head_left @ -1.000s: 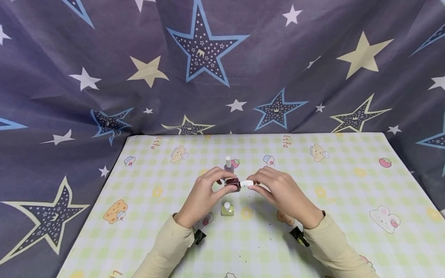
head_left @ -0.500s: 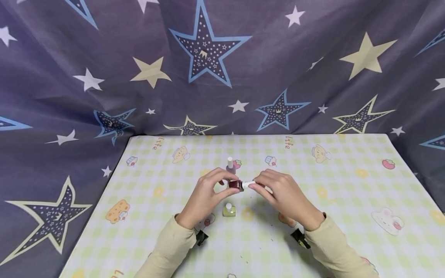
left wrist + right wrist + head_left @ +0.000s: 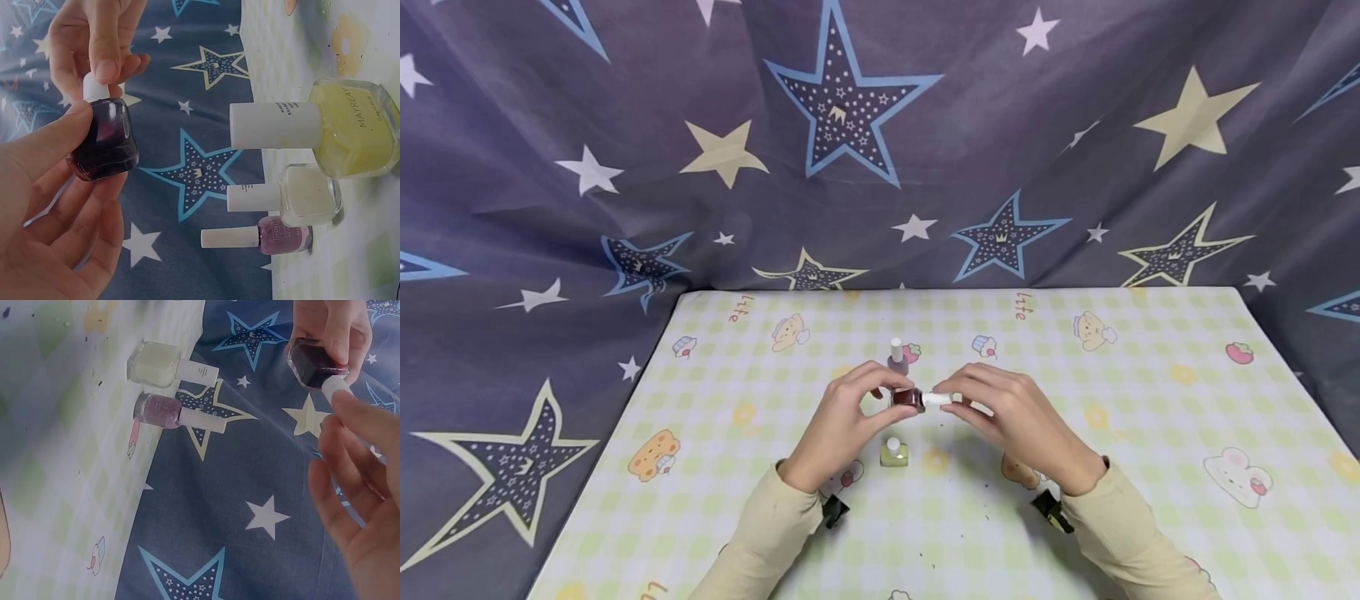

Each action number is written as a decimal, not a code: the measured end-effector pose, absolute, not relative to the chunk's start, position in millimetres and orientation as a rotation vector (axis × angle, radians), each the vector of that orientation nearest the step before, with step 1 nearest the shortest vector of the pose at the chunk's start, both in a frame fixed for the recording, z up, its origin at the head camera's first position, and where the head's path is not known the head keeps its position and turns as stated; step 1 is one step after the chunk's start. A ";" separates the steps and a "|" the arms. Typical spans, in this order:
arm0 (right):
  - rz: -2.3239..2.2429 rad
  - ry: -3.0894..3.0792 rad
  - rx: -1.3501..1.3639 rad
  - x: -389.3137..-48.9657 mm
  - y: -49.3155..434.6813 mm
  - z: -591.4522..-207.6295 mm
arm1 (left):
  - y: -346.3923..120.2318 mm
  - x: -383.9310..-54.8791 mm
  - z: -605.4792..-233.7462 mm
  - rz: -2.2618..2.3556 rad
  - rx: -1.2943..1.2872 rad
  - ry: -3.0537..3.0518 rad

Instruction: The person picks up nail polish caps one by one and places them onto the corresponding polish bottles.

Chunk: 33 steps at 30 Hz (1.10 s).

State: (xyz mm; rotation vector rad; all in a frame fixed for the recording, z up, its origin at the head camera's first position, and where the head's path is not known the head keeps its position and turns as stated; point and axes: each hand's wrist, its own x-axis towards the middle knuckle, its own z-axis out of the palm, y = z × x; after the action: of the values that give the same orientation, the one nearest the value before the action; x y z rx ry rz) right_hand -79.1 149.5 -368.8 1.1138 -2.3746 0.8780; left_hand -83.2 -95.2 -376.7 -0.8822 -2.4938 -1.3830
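A nail polish bottle [image 3: 907, 399] of dark red lies sideways in the air over the table, between the fingers and thumb of my left hand [image 3: 844, 417]. Its white cap [image 3: 936, 399] points right, where my right hand [image 3: 1011, 412] pinches it with thumb and fingertips. The left wrist view shows the cap [image 3: 95, 87] seated at the bottle's neck. Nearer to me stands a yellow-green nail polish bottle [image 3: 894, 453]. Beyond the hands is a purple one [image 3: 897, 360]. A pale, whitish bottle [image 3: 310, 194] shows between those two in the left wrist view; the left hand hides it in the head view.
A checked, cartoon-printed cloth [image 3: 1150, 417] covers the table. Small dark specks [image 3: 933, 567] lie on it near the front. Behind the table's back edge hangs a dark star-patterned curtain [image 3: 970, 158]. Each wrist wears a small black mount [image 3: 833, 511].
The right hand's fingertips have shifted their grip on the white cap, the index finger now reaching further left along it. The left hand holds the bottle in the same place.
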 end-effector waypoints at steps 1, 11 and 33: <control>0.880 -2.374 1.111 -79.3 149.4 -368.8 | -95.1 -83.3 -376.2 -1.382 -0.882 -2.496; 0.846 -2.372 1.081 -79.2 148.6 -371.3 | -94.1 -83.5 -375.2 -1.379 -0.889 -2.498; 0.931 -2.399 1.020 -79.5 152.1 -375.6 | -90.1 -84.0 -372.1 -1.368 -0.877 -2.495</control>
State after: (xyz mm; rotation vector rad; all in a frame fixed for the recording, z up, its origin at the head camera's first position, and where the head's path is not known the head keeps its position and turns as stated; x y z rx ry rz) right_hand -79.5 152.1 -375.6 1.0201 -2.3993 0.9308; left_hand -84.0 -90.1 -372.1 -0.8771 -2.4952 -1.3676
